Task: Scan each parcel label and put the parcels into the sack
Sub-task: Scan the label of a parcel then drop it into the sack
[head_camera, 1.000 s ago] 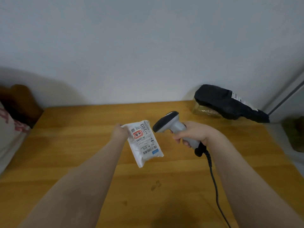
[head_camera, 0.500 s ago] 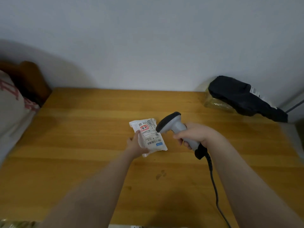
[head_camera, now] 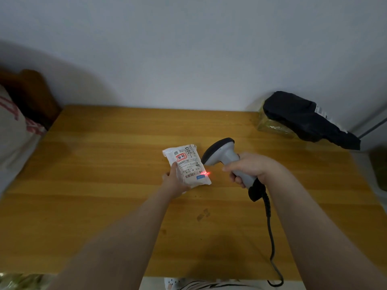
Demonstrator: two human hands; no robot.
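My left hand [head_camera: 174,181] grips a small white parcel [head_camera: 187,165] by its lower left edge, label side up, just above the middle of the wooden table [head_camera: 104,168]. My right hand [head_camera: 249,169] holds a grey handheld scanner [head_camera: 222,152] by its handle, its black head close to the parcel's right edge. A red scan light falls on the barcode at the label's lower right corner. A black parcel [head_camera: 307,119] with a white label lies at the table's far right corner. A pale sack [head_camera: 14,135] with red print shows at the left edge.
The scanner's black cable [head_camera: 271,233] trails down over the table's near edge. A clear-wrapped yellowish packet [head_camera: 272,126] lies under the black parcel. A dark brown wooden piece [head_camera: 31,95] stands behind the sack. A greenish object [head_camera: 380,168] sits off the table's right side.
My left hand has lowered the parcel toward the table and turned the label toward the scanner. The red scan light has come on over the barcode. The camera has tilted and shifted.
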